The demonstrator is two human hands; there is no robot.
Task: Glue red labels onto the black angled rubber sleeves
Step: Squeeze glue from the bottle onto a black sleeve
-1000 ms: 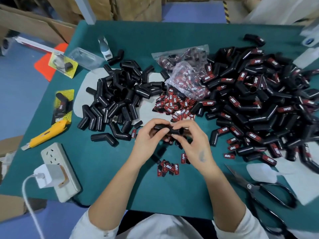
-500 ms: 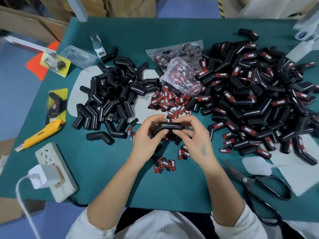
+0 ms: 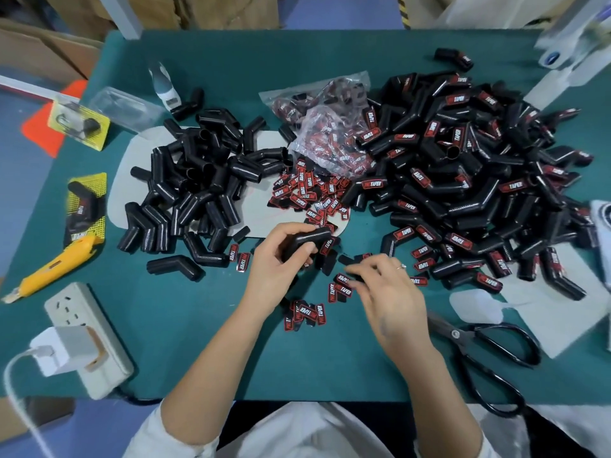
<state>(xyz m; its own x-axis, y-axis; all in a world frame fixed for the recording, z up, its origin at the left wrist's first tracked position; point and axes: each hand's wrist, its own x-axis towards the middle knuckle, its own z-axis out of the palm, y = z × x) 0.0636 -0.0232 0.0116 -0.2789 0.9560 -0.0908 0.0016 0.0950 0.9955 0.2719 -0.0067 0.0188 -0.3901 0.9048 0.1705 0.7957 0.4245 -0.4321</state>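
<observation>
My left hand (image 3: 276,269) grips a black angled rubber sleeve (image 3: 309,239) just above the green table (image 3: 185,328). My right hand (image 3: 385,292) is lower and to the right, its fingertips down among loose red labels (image 3: 342,289); whether it pinches one I cannot tell. More red labels lie in a heap (image 3: 309,193) beyond the hands and in a small cluster (image 3: 305,314) between my forearms. Unlabelled black sleeves (image 3: 195,186) are piled at the left. Labelled sleeves (image 3: 463,180) form a big pile at the right.
Black scissors (image 3: 489,348) lie at the right front. A white power strip with a charger (image 3: 79,342) and a yellow utility knife (image 3: 56,264) sit at the left. A clear bag of labels (image 3: 327,127) lies behind the heap. A glue bottle (image 3: 163,82) stands further back.
My right hand let go of the sleeve and dropped to the loose labels at the right. My left hand keeps the sleeve, now tilted. The camera shifted slightly.
</observation>
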